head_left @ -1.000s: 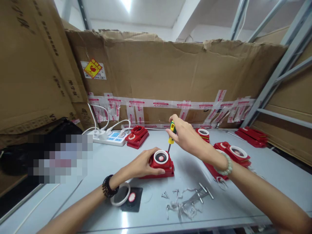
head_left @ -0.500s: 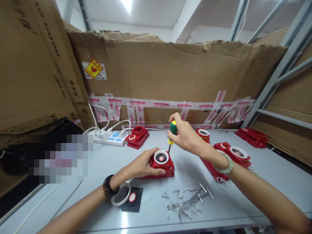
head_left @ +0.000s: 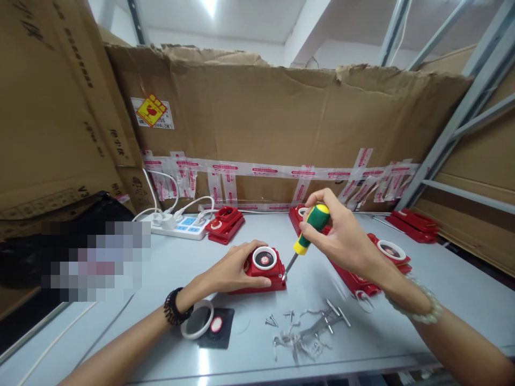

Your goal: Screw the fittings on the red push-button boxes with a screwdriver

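My left hand (head_left: pixel 237 268) is closed around the left side of a red box (head_left: pixel 271 279) with a white ring and dark round window on top. The box lies flat on the table. In my right hand (head_left: pixel 341 230) is a green and yellow screwdriver (head_left: pixel 314 228), its shaft slanting down to the left. The tip meets the box's near right corner, where something small and shiny, perhaps a screw, shows. Loose screws (head_left: pixel 272 320) lie in front of the box, beside metal T-shaped pieces (head_left: pixel 337 313) and stringy plastic wrapping.
A white ring (head_left: pixel 197 319) and a black square piece (head_left: pixel 216 328) lie by my left wrist. Behind stand a power strip (head_left: pixel 179 227) and a red housing (head_left: pixel 225 225). More red boxes (head_left: pixel 391 251) are at the right. Cardboard (head_left: pixel 281 118) walls the back.
My right hand has moved right and nearer to me. The screwdriver, upright before at the box's far right corner, now leans with its tip at the near right corner. My left hand stays on the box.
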`<act>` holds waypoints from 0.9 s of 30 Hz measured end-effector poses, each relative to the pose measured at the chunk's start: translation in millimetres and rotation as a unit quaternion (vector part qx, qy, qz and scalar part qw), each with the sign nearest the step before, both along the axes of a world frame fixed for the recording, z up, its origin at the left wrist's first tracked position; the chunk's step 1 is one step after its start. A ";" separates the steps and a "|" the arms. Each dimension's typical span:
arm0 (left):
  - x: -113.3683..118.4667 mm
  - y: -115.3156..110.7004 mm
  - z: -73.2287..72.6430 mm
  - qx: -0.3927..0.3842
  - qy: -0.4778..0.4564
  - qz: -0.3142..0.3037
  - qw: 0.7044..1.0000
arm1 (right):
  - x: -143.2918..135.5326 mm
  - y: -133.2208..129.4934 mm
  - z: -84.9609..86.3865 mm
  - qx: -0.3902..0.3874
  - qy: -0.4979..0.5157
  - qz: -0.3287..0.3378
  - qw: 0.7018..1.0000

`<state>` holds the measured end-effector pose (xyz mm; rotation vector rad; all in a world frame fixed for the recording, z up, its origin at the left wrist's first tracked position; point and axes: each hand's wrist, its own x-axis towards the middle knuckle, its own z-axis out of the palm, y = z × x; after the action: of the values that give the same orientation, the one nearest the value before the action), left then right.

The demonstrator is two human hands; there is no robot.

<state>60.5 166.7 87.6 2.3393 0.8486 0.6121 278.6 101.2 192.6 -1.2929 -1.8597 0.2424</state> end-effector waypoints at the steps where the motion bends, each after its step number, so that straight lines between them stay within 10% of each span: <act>1: -1.1 -1.1 1.6 0.028 0.005 0.016 0.999 | 1.4 -2.3 -3.4 -0.010 0.010 0.003 1.000; 10: 17.5 -44.7 4.3 0.348 0.005 0.022 0.937 | 6.9 -1.9 -29.7 -0.042 0.053 0.032 0.997; 20: 28.7 -52.3 -18.0 0.292 0.133 -0.050 0.946 | 13.1 0.7 -26.8 -0.013 0.060 0.013 0.998; 27: 12.3 -33.7 3.0 0.265 0.038 0.075 0.961 | 5.8 9.8 -24.0 0.013 0.044 0.000 0.999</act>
<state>72.9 133.0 90.6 2.8064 1.0003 0.9102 284.5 110.9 168.6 -1.2447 -1.7832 0.2693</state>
